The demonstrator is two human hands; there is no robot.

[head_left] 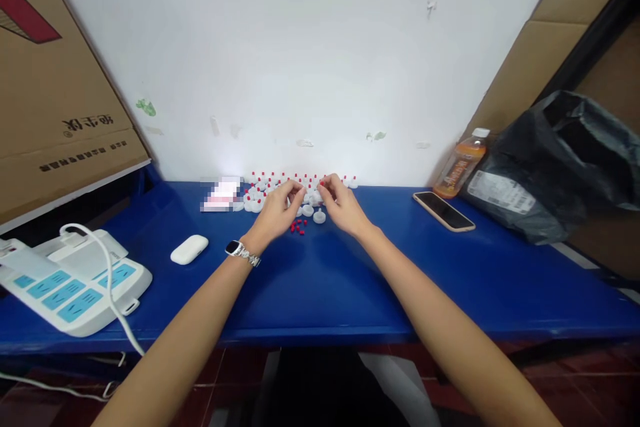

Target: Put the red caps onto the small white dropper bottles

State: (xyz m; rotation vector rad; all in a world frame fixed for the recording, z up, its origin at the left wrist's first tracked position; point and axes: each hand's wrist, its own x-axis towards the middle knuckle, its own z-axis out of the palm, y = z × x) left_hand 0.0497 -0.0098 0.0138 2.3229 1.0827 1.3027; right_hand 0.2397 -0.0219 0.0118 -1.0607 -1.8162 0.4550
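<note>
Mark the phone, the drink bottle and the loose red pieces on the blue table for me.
phone (443,211), head view, middle of its dark screen.
drink bottle (459,172), head view, on its orange label.
red pieces (298,227), head view, middle of the small loose cluster.

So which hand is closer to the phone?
Right. The right hand is left of the phone, apart from it; the left hand is farther off, beyond the right one.

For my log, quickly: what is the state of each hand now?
Left hand: pinched shut, contents too small to tell.
Right hand: pinched shut above white caps, contents unclear.
</note>
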